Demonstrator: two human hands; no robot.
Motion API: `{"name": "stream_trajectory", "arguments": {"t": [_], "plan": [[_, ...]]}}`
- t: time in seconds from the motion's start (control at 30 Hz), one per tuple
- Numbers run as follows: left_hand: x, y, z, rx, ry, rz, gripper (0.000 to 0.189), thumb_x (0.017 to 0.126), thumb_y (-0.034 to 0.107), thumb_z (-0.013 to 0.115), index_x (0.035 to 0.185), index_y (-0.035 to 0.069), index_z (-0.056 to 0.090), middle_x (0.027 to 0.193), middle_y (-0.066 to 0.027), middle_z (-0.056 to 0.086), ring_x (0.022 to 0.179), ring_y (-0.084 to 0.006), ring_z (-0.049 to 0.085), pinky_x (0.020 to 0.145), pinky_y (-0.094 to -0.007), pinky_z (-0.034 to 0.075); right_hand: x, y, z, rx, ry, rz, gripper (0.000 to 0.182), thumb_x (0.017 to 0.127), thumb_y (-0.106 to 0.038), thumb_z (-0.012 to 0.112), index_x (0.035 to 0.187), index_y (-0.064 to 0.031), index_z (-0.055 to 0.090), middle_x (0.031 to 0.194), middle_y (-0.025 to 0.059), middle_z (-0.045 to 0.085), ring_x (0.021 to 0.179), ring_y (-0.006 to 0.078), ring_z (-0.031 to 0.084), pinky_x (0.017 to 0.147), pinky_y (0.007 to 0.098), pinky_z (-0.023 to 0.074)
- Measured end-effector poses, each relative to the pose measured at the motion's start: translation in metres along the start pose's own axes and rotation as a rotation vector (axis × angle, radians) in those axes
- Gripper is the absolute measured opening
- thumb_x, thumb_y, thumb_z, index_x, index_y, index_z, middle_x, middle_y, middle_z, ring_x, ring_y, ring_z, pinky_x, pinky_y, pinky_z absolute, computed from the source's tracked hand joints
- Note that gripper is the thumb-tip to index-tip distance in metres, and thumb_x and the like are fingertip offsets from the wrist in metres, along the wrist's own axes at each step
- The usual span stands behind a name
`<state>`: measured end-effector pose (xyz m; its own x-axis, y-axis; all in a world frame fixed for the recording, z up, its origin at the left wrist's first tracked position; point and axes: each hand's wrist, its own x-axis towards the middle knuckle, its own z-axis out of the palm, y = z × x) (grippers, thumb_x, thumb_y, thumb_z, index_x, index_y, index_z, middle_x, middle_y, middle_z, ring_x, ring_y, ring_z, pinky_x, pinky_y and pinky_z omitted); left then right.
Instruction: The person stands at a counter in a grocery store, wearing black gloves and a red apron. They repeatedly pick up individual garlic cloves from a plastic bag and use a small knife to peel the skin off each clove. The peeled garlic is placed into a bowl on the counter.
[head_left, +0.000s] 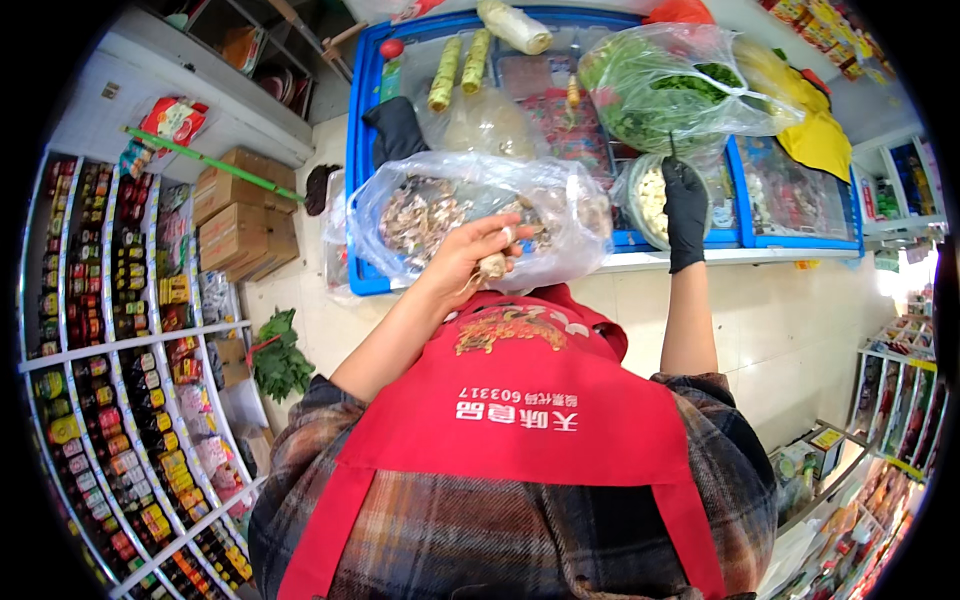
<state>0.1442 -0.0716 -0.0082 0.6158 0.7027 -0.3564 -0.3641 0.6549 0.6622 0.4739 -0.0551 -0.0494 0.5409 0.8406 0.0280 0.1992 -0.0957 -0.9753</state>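
My left hand (480, 251), bare, holds a garlic bulb (493, 266) with roots attached, and a pale piece, perhaps a clove, shows between its fingers. Below and beyond it lies an open clear plastic bag (367, 225) with garlic skins (420, 221) inside. My right hand (684, 210), in a black glove, is over the right side of a round clear container (637, 214) of peeled garlic cloves (652, 199). A thin dark object (671, 144) sticks up at its fingertips; what it is cannot be told, and the fingers are partly hidden.
The things stand on a blue-framed glass-topped chest freezer (742, 195). Farther back lie a bag of leafy greens (637, 90), a white radish or similar vegetable (514, 28), green stalks (446, 73) and a yellow cloth (814, 135). Cardboard boxes (244, 240) and stocked shelves (112, 345) stand left.
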Motion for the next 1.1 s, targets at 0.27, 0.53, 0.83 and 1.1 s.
{"name": "stream_trajectory", "arguments": {"t": [0.27,0.53,0.83,1.1], "plan": [[-0.025,0.034,0.012,0.704,0.122,0.519,0.049,0.074,-0.003,0.059,0.120,0.001,0.041,0.111,-0.0105,0.055,0.085,-0.0129,0.056,0.071,-0.0230,0.045,-0.108,-0.120,0.102,0.176,-0.727,0.209,0.016,0.080,-0.019,0.059,0.088,-0.0048,0.061,0.081,-0.0002,0.059,0.065,0.0052,0.048,0.056,0.0192,0.0383],[-0.048,0.075,-0.033,0.850,0.274,0.543,0.041,0.069,0.001,0.066,0.106,0.002,0.048,0.099,-0.0091,0.057,0.072,-0.0129,0.056,0.061,-0.0243,0.044,-0.137,-0.138,0.191,0.277,-0.670,0.279,0.018,0.077,-0.014,0.063,0.089,-0.0017,0.059,0.079,0.0011,0.060,0.071,0.0074,0.053,0.064,0.0219,0.0425],[-0.059,0.104,-0.094,1.027,0.175,0.347,0.023,0.078,0.019,0.064,0.077,-0.001,0.052,0.061,-0.0067,0.053,0.054,-0.0129,0.048,0.051,-0.0270,0.039,-0.155,-0.138,0.247,0.285,-0.658,0.244,0.025,0.081,-0.013,0.059,0.103,-0.0010,0.059,0.087,0.0036,0.061,0.078,0.0084,0.053,0.071,0.0241,0.0441],[-0.044,0.104,-0.100,1.212,0.006,0.510,0.030,0.084,0.026,0.054,0.076,-0.001,0.046,0.060,-0.0129,0.051,0.053,-0.0238,0.050,0.051,-0.0326,0.038,-0.150,-0.141,0.246,0.377,-0.635,0.284,0.017,0.082,-0.018,0.058,0.090,-0.0034,0.058,0.078,-0.0010,0.055,0.072,0.0068,0.048,0.066,0.0220,0.0406]]}}
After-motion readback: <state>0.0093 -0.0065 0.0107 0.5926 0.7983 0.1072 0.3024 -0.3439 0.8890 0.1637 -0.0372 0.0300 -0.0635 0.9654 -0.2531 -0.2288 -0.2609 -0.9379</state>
